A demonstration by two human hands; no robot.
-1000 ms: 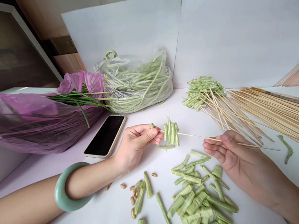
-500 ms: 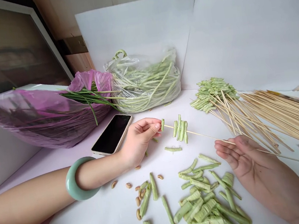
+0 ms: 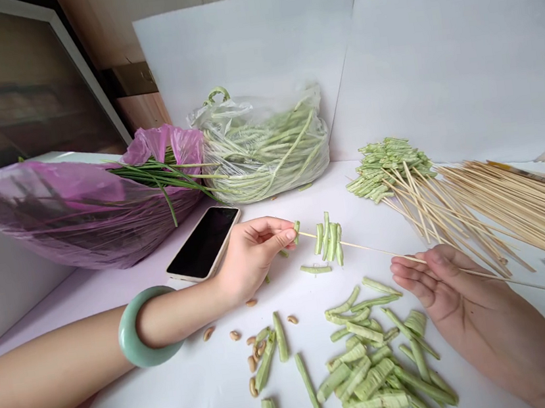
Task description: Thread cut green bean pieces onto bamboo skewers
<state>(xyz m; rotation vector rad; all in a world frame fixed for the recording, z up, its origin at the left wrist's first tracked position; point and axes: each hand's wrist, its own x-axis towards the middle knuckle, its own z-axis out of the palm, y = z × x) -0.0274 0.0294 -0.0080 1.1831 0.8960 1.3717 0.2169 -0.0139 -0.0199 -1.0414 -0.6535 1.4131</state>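
- Head view: left hand (image 3: 249, 260) has thumb and fingers together on a short bean piece (image 3: 297, 231) at the skewer's left end.
- Right hand (image 3: 469, 312), palm up, clamped on the thin skewer (image 3: 370, 248) between thumb and fingers; its right end sticks out past the hand.
- Skewer is above the white table (image 3: 177, 394), sloping down to the right. Threaded bean pieces (image 3: 328, 240) sit on it side by side, between the hands, apart from the piece at the left fingertips.
- Loose bean piece (image 3: 315, 269) on table just below them.
- Cut bean pile (image 3: 373, 377) near, left of right hand. Brown seeds (image 3: 251, 364) left of pile.
- Phone (image 3: 204, 243) beyond left wrist, which wears a green bangle (image 3: 133, 328).
- Far left: purple bag (image 3: 75, 215), green stalks (image 3: 154, 177) poking out. Clear bag (image 3: 266, 155) of long beans beside it.
- Far right: loaded skewers (image 3: 389, 164), then bare sticks (image 3: 532, 212).
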